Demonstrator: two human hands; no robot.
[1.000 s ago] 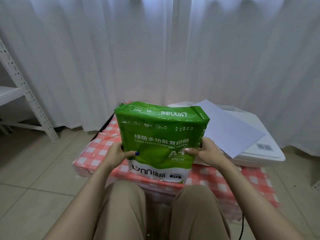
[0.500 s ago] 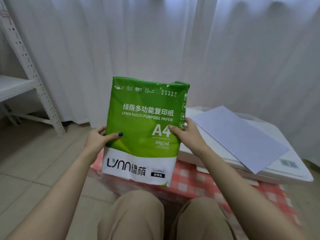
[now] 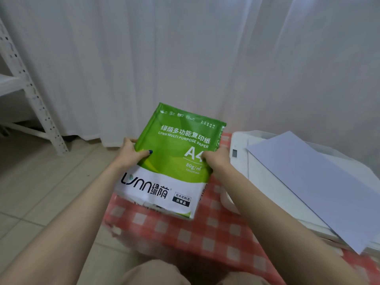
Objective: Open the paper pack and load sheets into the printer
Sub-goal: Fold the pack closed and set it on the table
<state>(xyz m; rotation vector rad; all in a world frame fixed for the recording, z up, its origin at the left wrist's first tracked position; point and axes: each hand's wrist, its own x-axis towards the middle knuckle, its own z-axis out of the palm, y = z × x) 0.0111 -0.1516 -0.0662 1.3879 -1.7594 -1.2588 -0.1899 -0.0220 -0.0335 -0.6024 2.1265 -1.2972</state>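
- left hand (image 3: 131,156) grips the A4 paper pack (image 3: 172,163) by its left edge
- pack's tilted over the checked counter (image 3: 205,239); I'd lay it flat and find the wrapper seam
- right hand (image 3: 216,159) clamps the right edge, printer (image 3: 239,169) just beside

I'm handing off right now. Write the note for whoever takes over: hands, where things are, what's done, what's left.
Left hand grips the pack at its left edge; right hand grips its right edge.
The pack is held tilted over the checked cloth, left of the printer. One loose sheet lies on top of the printer.
Done: pack in hand; its wrapper looks unopened.
Left: open the pack, take sheets out, load them into the printer.
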